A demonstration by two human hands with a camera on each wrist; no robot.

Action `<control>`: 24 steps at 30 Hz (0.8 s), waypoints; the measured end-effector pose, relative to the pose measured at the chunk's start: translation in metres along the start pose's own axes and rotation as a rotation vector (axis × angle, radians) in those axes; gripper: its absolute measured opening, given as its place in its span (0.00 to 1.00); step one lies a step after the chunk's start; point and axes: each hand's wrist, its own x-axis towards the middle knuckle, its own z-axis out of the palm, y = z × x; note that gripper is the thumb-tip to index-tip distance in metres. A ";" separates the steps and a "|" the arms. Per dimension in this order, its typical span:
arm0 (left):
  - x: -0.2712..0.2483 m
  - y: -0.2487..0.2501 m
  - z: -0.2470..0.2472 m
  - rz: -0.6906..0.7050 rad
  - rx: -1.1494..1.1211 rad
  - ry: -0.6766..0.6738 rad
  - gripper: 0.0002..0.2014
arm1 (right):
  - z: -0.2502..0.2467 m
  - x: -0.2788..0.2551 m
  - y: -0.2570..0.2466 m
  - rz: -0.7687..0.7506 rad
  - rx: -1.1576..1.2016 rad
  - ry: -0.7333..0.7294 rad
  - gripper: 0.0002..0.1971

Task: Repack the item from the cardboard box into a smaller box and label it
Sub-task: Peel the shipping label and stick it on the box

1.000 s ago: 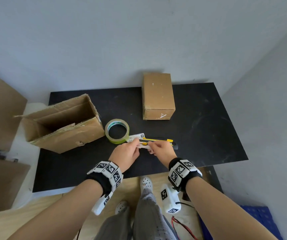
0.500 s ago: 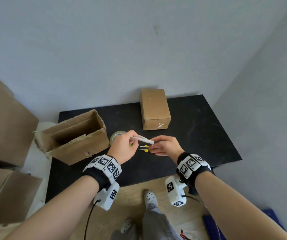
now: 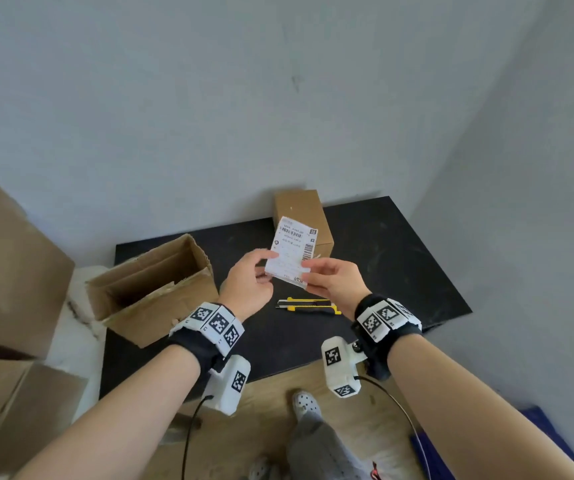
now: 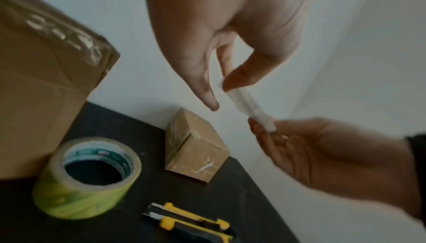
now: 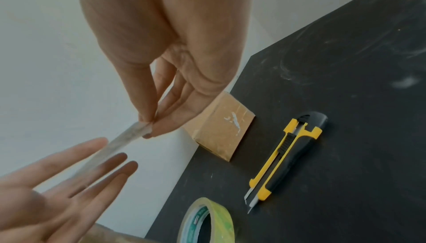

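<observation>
A white shipping label (image 3: 290,252) with barcodes is held up above the black table (image 3: 399,258), its printed face toward me. My left hand (image 3: 266,268) pinches its left edge between thumb and fingers. My right hand (image 3: 308,271) pinches its lower right corner. In the left wrist view the label (image 4: 244,103) shows edge-on between the left hand (image 4: 224,85) and the right hand (image 4: 265,128). In the right wrist view the right hand (image 5: 148,126) pinches it. The small closed cardboard box (image 3: 301,216) stands behind the label by the wall. The large open cardboard box (image 3: 154,285) lies on its side at the left.
A yellow and black utility knife (image 3: 308,305) lies on the table below my hands, blade out (image 5: 250,203). A roll of yellowish tape (image 4: 87,177) sits beside the large box. More cardboard boxes (image 3: 12,278) are stacked off the table at the left.
Both hands have lifted the label off the table from beside the knife and turned its printed face up toward me. The knife stays on the table.
</observation>
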 end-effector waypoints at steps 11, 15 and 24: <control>0.050 0.029 -0.002 -0.403 -0.500 0.049 0.02 | -0.017 0.063 -0.025 -0.081 -0.408 0.045 0.11; 0.075 0.031 0.002 -0.397 -0.392 0.080 0.02 | -0.009 0.084 -0.045 -0.139 -0.588 0.045 0.10; 0.103 0.041 0.017 -0.346 -0.298 0.173 0.06 | -0.006 0.097 -0.060 -0.391 -0.790 -0.060 0.08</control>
